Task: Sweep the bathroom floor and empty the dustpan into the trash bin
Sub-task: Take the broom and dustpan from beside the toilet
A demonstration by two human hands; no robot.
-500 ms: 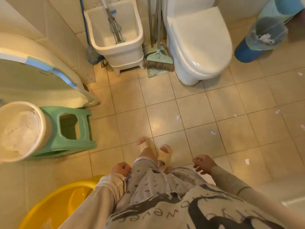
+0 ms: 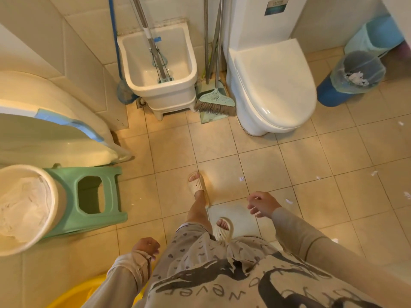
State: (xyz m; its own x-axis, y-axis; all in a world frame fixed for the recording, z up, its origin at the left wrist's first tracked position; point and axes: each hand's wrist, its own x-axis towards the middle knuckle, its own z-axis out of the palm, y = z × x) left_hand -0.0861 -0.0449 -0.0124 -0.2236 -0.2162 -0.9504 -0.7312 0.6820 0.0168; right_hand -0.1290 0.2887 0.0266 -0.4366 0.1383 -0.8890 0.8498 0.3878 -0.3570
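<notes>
Stepped forward since earlier; feet now staggered. Right hand (image 2: 262,204) raised, fingers loosely spread, empty. Left hand (image 2: 145,245) loosely curled, empty. Broom (image 2: 215,103) and dustpan (image 2: 210,117) well ahead, against toilet (image 2: 273,85). Trash bin (image 2: 353,78) far ahead-right. Paper scraps (image 2: 241,178) near right hand.

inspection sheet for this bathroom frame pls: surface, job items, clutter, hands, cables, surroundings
Surface: beige tiled floor, white paper scraps scattered, mostly right side.
Job's things: broom and dustpan upright between mop sink and toilet; lined trash bin far right, paper inside.
Clutter: green stool, white bucket, yellow basin.
Hands: left hand and right hand both empty.
Cables: nothing seen.
Surroundings: mop standing in the mop sink, tiled walls.
</notes>
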